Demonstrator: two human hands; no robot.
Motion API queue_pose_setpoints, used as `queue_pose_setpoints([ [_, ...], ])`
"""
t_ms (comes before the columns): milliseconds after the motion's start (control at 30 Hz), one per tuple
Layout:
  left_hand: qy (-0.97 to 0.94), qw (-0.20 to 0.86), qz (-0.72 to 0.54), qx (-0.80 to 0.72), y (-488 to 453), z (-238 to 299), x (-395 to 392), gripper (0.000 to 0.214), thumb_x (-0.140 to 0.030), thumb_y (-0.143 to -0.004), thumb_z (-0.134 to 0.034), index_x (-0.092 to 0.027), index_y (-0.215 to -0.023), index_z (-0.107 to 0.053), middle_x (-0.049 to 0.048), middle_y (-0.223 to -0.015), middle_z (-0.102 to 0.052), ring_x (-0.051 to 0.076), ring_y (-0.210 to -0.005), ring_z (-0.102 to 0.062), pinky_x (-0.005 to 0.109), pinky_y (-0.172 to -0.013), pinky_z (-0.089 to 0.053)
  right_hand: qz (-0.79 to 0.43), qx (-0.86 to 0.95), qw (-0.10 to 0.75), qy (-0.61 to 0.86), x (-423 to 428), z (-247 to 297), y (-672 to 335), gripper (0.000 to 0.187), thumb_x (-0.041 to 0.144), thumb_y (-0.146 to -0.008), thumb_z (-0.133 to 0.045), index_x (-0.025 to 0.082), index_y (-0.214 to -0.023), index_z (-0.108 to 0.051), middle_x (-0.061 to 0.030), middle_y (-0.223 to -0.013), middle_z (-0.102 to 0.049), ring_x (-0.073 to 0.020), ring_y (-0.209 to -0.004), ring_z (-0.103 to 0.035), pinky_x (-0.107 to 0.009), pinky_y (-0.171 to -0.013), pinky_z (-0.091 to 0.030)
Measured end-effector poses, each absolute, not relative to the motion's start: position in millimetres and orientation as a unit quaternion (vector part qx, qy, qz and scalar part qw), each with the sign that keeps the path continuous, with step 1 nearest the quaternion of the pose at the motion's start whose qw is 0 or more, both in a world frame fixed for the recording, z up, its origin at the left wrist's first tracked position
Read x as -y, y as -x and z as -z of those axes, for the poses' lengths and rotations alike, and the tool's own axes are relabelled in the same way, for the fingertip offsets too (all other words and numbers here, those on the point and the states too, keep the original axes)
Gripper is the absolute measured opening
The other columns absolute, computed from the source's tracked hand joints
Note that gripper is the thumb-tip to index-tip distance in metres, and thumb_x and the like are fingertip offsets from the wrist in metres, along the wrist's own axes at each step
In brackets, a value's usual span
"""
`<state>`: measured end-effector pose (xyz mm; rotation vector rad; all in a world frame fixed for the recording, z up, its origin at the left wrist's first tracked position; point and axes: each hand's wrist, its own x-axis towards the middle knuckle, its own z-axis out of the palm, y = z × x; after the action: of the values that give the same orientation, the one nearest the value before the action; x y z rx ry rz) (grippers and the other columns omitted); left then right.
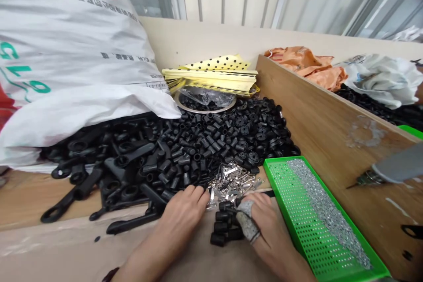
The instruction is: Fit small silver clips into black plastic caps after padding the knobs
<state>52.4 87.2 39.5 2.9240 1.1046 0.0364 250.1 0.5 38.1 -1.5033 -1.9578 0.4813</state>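
Short black sleeves (224,229), matte plastic tubes, are bunched at the desk's (59,246) near edge, betw. both hands. L hand (185,209) is laid flat, fingers out, nothing held, tips by the shiny metal clips (231,183). R hand (267,229), w/ a grey knit finger guard (246,222), is curled onto the bunch; whether one is pinched can't be told. Sleeves are prob. best kept side by side & clear of the loose pile (205,141). A green perforated tray (297,194) w/ fine silvery screws (327,216) is set just right.

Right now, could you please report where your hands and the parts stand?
Left hand palm down at the edge of the metal clips. Right hand, one finger sleeved, on a small cluster of black caps. Green tray close beside the right hand.
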Motion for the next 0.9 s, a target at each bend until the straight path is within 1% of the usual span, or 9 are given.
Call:
queue_pose_setpoints([
  [33,-0.934,-0.027,0.018,-0.355,-56,-37,-88,0.033,0.004,-0.077,-0.043,-0.017,-0.095,-0.061,0.0067,-0.088,-0.062,0.023,-0.079,-0.057,0.033,-0.067,-0.047,-0.175,0.732,0.312,0.580,1,-38,-252,0.015,0.008,-0.083,-0.037,0.019,-0.076,-0.044,-0.0039,-0.083,-0.050,-0.0206,-0.082,-0.045,-0.037,-0.075,-0.033],
  [100,-0.932,-0.047,0.044,-0.357,-59,-35,-89,0.037,0.006,-0.075,-0.042,-0.016,-0.098,-0.061,0.0070,-0.089,-0.062,0.023,-0.079,-0.057,0.032,-0.067,-0.048,-0.168,0.719,0.315,0.597,4,-40,-253,0.016,0.008,-0.084,-0.037,0.019,-0.075,-0.044,-0.0047,-0.084,-0.050,-0.0214,-0.083,-0.045,-0.037,-0.074,-0.032],
  [200,-0.923,0.025,-0.008,-0.385,-55,-37,-92,0.035,0.000,-0.079,-0.040,-0.015,-0.103,-0.061,0.0074,-0.089,-0.060,0.021,-0.080,-0.058,0.031,-0.069,-0.048,-0.165,0.713,0.325,0.598,7,-43,-252,0.016,0.009,-0.084,-0.036,0.019,-0.077,-0.047,-0.0050,-0.082,-0.050,-0.0217,-0.081,-0.045,-0.036,-0.073,-0.033],
  [267,-0.896,0.134,-0.105,-0.410,-48,-39,-93,0.032,-0.009,-0.083,-0.040,-0.016,-0.106,-0.061,0.0065,-0.088,-0.059,0.019,-0.077,-0.058,0.029,-0.069,-0.047,-0.160,0.715,0.335,0.593,8,-45,-248,0.016,0.009,-0.084,-0.037,0.018,-0.079,-0.048,-0.0052,-0.082,-0.050,-0.0217,-0.080,-0.045,-0.036,-0.073,-0.033],
  [367,-0.773,0.368,-0.242,-0.456,-42,-43,-88,0.027,-0.026,-0.083,-0.044,-0.017,-0.100,-0.063,0.0024,-0.077,-0.057,0.015,-0.066,-0.055,0.026,-0.061,-0.045,-0.153,0.728,0.341,0.574,7,-46,-241,0.016,0.008,-0.082,-0.037,0.018,-0.080,-0.049,-0.0056,-0.082,-0.052,-0.0214,-0.080,-0.046,-0.036,-0.073,-0.032],
  [467,-0.575,0.583,-0.312,-0.482,-48,-47,-76,0.024,-0.034,-0.076,-0.055,-0.017,-0.091,-0.062,-0.0016,-0.065,-0.056,0.012,-0.057,-0.050,0.022,-0.055,-0.041,-0.135,0.744,0.342,0.558,6,-44,-234,0.016,0.007,-0.079,-0.036,0.018,-0.078,-0.048,-0.0062,-0.083,-0.054,-0.0211,-0.079,-0.046,-0.036,-0.074,-0.032],
  [533,-0.484,0.665,-0.329,-0.463,-55,-48,-68,0.024,-0.036,-0.073,-0.062,-0.017,-0.087,-0.060,-0.0030,-0.059,-0.056,0.010,-0.054,-0.048,0.020,-0.053,-0.039,-0.111,0.749,0.351,0.551,5,-40,-233,0.017,0.006,-0.077,-0.035,0.018,-0.077,-0.047,-0.0068,-0.084,-0.056,-0.0216,-0.080,-0.047,-0.038,-0.076,-0.031],
  [633,-0.446,0.712,-0.328,-0.431,-62,-47,-61,0.026,-0.037,-0.072,-0.067,-0.016,-0.086,-0.060,-0.0033,-0.055,-0.056,0.009,-0.052,-0.046,0.018,-0.050,-0.037,-0.075,0.754,0.355,0.547,7,-35,-234,0.019,0.006,-0.075,-0.035,0.018,-0.080,-0.048,-0.0079,-0.086,-0.056,-0.0225,-0.081,-0.047,-0.040,-0.079,-0.030],
  [900,-0.416,0.751,-0.313,-0.407,-65,-40,-59,0.032,-0.041,-0.075,-0.067,-0.015,-0.093,-0.064,-0.0027,-0.055,-0.058,0.007,-0.049,-0.047,0.017,-0.049,-0.037,-0.025,0.760,0.371,0.533,11,-32,-234,0.023,0.007,-0.072,-0.036,0.017,-0.087,-0.050,-0.0073,-0.086,-0.054,-0.0214,-0.079,-0.046,-0.043,-0.086,-0.028],
])
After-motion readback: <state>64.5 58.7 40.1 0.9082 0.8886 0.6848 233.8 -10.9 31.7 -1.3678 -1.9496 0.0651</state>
